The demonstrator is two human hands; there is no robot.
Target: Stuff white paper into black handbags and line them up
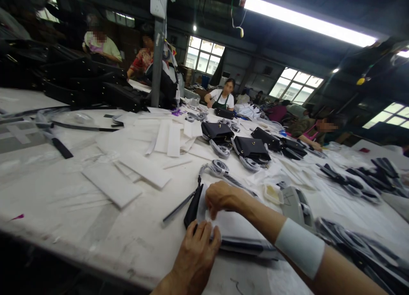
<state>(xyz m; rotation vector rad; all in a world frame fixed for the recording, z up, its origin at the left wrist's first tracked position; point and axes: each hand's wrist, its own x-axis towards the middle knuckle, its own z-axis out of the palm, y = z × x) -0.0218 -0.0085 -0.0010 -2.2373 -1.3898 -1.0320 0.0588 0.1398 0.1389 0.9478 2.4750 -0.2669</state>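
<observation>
My left hand (195,256) lies near the table's front edge, fingers stretched forward and pressing on a white sheet (234,226) that covers a flat black piece (193,207). My right hand (221,197), with a white band on the forearm, is curled over the sheet's top edge, fingertips pinched on it. A thin dark strip (178,207) lies just left of the black piece.
White foam slabs (111,184) and paper pieces lie to the left. Black handbags (251,148) and wrapped straps (217,168) sit beyond my hands. A grey tool (295,204) and a small tray (273,193) are at right. Other people work along the long white table (64,210).
</observation>
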